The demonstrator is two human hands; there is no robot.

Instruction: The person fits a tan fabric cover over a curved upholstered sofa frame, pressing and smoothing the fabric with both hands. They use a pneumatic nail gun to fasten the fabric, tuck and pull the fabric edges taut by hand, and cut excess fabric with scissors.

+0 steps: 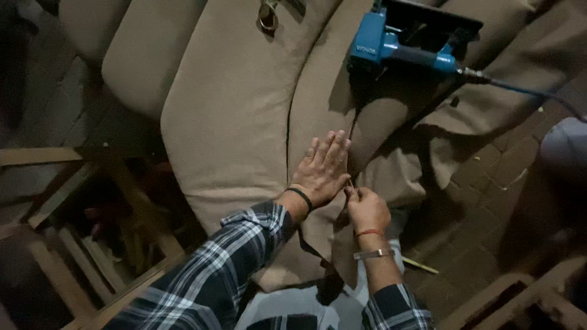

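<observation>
My left hand (323, 168) lies flat, fingers together, pressing on a beige upholstered cushion (238, 116) beside a seam. My right hand (365, 209) is just to its right, fingers pinched on a thin needle-like object (350, 183) at the edge of the loose beige fabric (391, 165). The left wrist wears a dark band; the right wrist carries a red thread and a metal bracelet. Both sleeves are plaid.
A blue pneumatic stapler (397, 46) with a hose (526, 90) rests on the fabric at the top. A metal ring (268, 17) lies near the top centre. Wooden frame pieces (79, 244) sit at left and lower right (520, 293). Brick floor (483, 183) shows at right.
</observation>
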